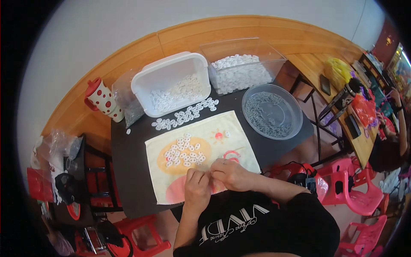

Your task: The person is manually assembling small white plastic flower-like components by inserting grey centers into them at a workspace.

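Note:
Over the near edge of a pale yellow towel (201, 128), my left hand (198, 192) and my right hand (232, 174) meet, fingertips close together. Both are closed in a pinch; whatever is between the fingers is hidden or too small to name. Just beyond them, on the towel's orange patch, lies a loose pile of small white oval plastic pieces (185, 153) with holes. A single white piece (227, 134) rests apart near the towel's far right. Past the towel's far edge, more white pieces (184, 116) are strewn on the black table (130, 171).
At the back stand a white tub (143, 81) and a clear bin (269, 64) of white pieces. A round clear tub (295, 112) of small metal parts sits right. Back left are a plastic bag (128, 100) and dotted tumbler (104, 99). Another person (391, 143) works far right.

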